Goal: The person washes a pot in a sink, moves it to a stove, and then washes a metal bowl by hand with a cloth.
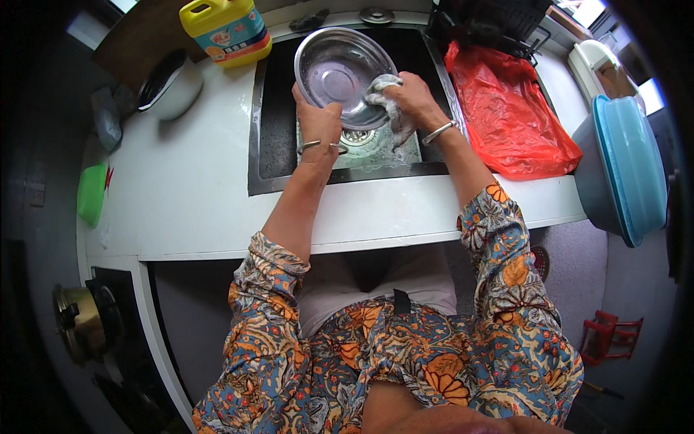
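A stainless steel bowl [332,76] is held tilted over the dark sink [276,144], its inside facing me. My left hand [319,119] grips the near left part of its rim, with the thumb over the edge. In my right hand [416,97] is a wet grey-white cloth [384,89], pressed against the bowl's right inner wall and rim. A loose end of the cloth hangs down below the rim. Beneath the bowl, the metal drain strainer [358,136] shows in the wet sink bottom.
On the white counter [190,200] stand a yellow jug [230,38] and a white pot [176,95] at left, and a green plastic basin [91,194]. To the right lie a red plastic bag [504,108] and blue plastic tubs [623,168] overhanging the edge. A golden pot [81,325] sits lower left.
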Demonstrator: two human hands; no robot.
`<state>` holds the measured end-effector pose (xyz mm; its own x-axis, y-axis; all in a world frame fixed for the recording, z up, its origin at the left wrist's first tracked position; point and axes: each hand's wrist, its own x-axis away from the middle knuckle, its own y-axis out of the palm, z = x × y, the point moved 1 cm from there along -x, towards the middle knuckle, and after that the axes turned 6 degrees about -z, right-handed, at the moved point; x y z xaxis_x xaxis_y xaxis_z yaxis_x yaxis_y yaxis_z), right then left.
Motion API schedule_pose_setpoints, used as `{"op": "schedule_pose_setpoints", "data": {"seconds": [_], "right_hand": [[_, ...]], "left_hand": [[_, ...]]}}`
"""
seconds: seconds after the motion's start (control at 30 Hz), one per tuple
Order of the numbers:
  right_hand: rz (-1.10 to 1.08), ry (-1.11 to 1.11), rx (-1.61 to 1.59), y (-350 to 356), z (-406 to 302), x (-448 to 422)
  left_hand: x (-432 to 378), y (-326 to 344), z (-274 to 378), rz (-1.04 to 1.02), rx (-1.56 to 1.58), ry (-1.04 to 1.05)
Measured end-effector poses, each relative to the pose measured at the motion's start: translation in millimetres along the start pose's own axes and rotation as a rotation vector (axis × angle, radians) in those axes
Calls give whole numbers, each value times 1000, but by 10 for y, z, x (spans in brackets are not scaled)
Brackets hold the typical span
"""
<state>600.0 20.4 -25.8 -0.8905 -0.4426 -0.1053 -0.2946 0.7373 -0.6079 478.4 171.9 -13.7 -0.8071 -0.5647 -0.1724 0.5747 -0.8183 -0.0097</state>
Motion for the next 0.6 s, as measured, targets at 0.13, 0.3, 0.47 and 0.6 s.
{"op": "schedule_pose_setpoints", "data": {"seconds": [0.13,0.3,0.47,0.6], "right_hand": [[74,-37,283,61,95,15],[238,-127,507,-59,-75,134],[-32,-109,91,-25,92,-68],[-14,-116,107,37,-7,22]], "left_hand": [[-9,-47,11,-120,-37,22],[-133,-189,5,-369,-112,-111],[-123,-87,14,-101,167,-102],[-60,-68,67,-42,154,-26]]}}
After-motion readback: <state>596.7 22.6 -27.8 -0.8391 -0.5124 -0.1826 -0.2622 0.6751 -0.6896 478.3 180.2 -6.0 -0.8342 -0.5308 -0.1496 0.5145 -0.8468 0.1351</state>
